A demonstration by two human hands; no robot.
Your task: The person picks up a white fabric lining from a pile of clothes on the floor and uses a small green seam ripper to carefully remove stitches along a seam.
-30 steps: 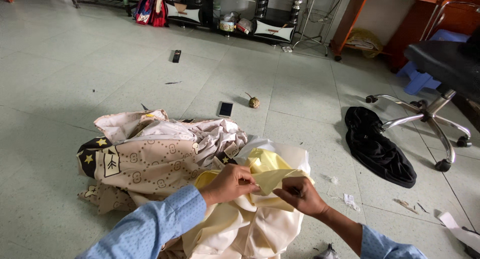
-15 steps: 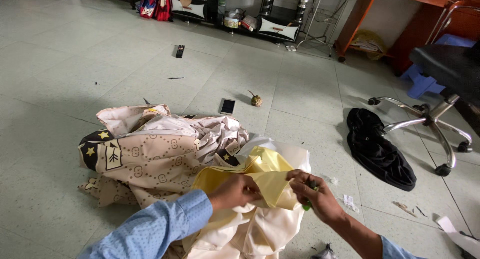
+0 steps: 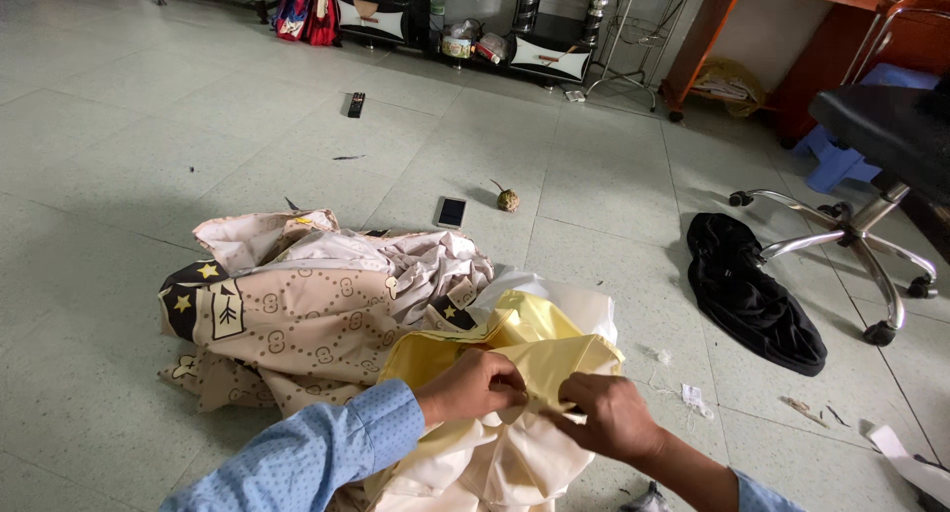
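Note:
My left hand (image 3: 473, 385) and my right hand (image 3: 606, 413) both pinch a fold of yellow fabric (image 3: 534, 349) low in the middle of the view. The yellow fabric lies over a cream cloth (image 3: 495, 463) that spreads below my hands. To the left, a beige patterned cloth (image 3: 307, 314) with black star-marked patches is heaped on the tiled floor (image 3: 148, 156). Blue sleeves cover both my forearms.
A phone (image 3: 450, 212) and a small round brown object (image 3: 507, 199) lie beyond the cloth pile. A black cloth (image 3: 752, 294) lies at the right by an office chair's base (image 3: 841, 245). A remote (image 3: 355, 104) and a low shelf (image 3: 445, 27) are at the back.
My right hand has moved back in toward my left hand, so the two now meet on the yellow fold. The view has tilted slightly.

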